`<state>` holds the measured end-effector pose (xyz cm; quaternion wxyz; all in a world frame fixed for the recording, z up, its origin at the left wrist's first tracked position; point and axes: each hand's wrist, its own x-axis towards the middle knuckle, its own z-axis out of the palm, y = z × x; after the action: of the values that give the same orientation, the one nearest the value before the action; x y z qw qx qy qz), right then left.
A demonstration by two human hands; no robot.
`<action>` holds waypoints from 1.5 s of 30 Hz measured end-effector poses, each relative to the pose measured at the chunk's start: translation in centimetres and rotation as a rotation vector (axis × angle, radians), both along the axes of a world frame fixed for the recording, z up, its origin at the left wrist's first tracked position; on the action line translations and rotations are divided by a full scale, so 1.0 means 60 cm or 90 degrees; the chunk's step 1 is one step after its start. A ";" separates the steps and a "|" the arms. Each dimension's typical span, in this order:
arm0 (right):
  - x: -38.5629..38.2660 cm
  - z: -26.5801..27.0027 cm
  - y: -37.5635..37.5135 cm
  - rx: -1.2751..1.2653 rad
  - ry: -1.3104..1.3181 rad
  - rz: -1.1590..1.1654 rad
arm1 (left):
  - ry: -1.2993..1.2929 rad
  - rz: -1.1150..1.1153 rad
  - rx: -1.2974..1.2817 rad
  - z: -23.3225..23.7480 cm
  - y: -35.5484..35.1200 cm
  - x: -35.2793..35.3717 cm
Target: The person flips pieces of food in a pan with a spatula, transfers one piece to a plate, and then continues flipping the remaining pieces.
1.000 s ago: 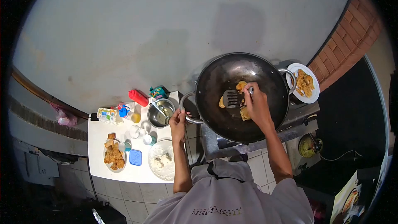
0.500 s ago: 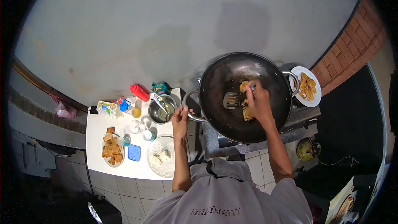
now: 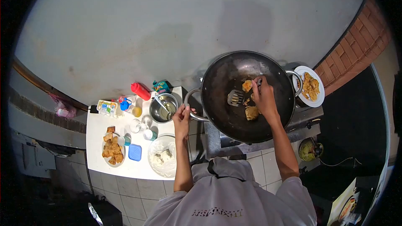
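A large dark wok (image 3: 226, 121) with two metal loop handles sits on the stove. My left hand (image 3: 181, 118) is closed on the wok's left handle (image 3: 193, 100). Over the middle of the wok, my right hand (image 3: 264, 96) grips a slotted spatula (image 3: 235, 98), whose head lies against the wok's bottom. Browned food pieces (image 3: 251, 113) rest to the right of the spatula head, and another piece (image 3: 247, 85) is above it. My right hand partly hides the food and the spatula's handle.
Right of the wok stands a white plate of fried food (image 3: 310, 87). On the white table (image 3: 138, 171) at left are a metal bowl (image 3: 163, 108), a plate with white food (image 3: 162, 156), a plate of fried pieces (image 3: 112, 150), a blue lid (image 3: 135, 152) and a red bottle (image 3: 140, 91).
My right hand and the spatula have shifted slightly to the right and the lower food piece now shows more fully. My left hand stays on the handle.
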<state>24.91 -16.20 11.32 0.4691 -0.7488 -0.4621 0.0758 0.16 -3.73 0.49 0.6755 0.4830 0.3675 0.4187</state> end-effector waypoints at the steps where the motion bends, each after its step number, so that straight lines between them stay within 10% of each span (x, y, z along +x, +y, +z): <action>1: 0.002 -0.005 0.000 0.021 -0.035 0.002 | -0.005 0.007 -0.001 0.001 -0.002 0.000; 45: -0.017 0.007 0.007 0.076 -0.022 0.102 | -0.009 0.011 -0.003 -0.010 0.005 0.001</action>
<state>23.90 -15.78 11.71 0.4971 -0.6816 -0.5320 0.0722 0.22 -3.41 -0.11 0.6756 0.4754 0.3675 0.4271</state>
